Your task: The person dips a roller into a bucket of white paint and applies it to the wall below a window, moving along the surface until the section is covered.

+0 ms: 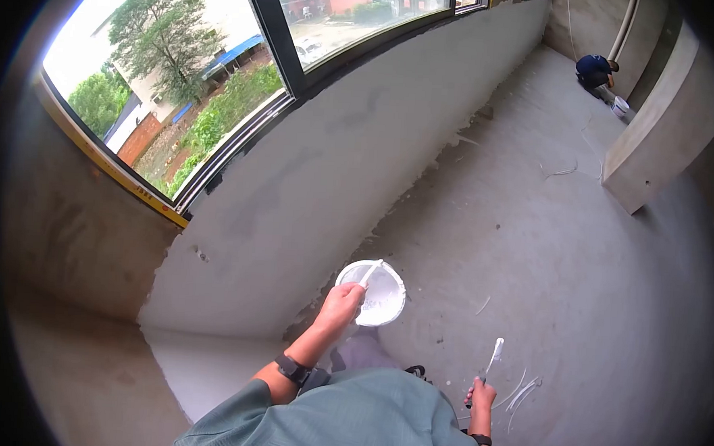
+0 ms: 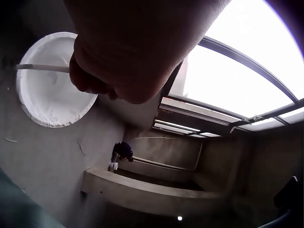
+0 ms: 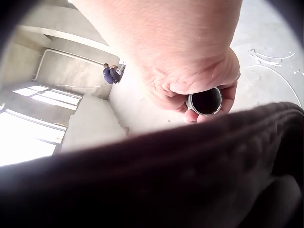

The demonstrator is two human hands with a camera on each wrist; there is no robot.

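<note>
Both hands busy: left hand [image 1: 340, 305] grips a stirring stick [image 1: 370, 273] in the putty bucket [image 1: 381, 308]; right hand [image 1: 481, 393] clasps a scraper [image 1: 493, 356]. Mixing; loading the blade probably follows.

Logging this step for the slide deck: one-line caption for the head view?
Left hand holds a white stick in a round white bucket; right hand grips a white-tipped tool.
</note>
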